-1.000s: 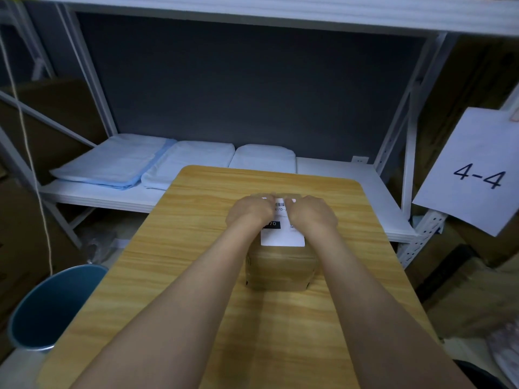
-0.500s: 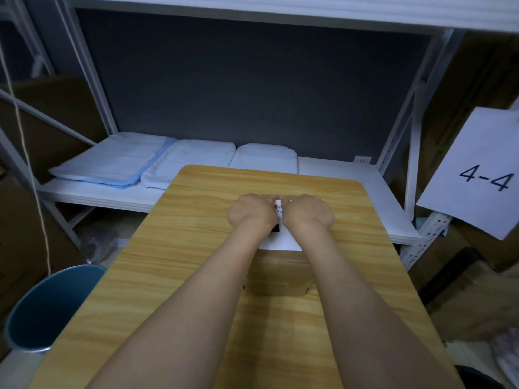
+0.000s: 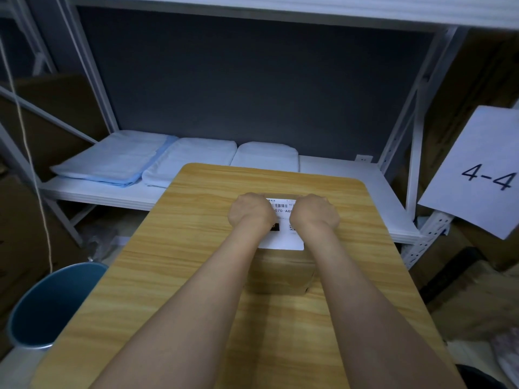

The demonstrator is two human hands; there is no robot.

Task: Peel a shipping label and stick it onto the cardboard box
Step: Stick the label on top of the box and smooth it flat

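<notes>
A small brown cardboard box [image 3: 280, 273] stands in the middle of the wooden table [image 3: 182, 262]. A white shipping label [image 3: 283, 241] with a barcode and printed code lies on top of the box, its near edge at the box's front top edge. My left hand [image 3: 250, 211] rests on the label's far left part and my right hand [image 3: 314, 211] on its far right part. Both hands are knuckles up with fingers curled over the far end. The fingertips are hidden. A strip of label shows between the hands.
A blue bin [image 3: 47, 304] stands on the floor left of the table. Behind the table a white metal shelf [image 3: 337, 169] holds folded white and blue bags [image 3: 118, 158]. A paper sign reading 4-4 [image 3: 483, 175] hangs at right. Cardboard boxes [image 3: 477, 290] lie on the floor at right.
My hands came together at the label's middle half a second ago and have now slid apart toward its left and right sides. The box has not moved.
</notes>
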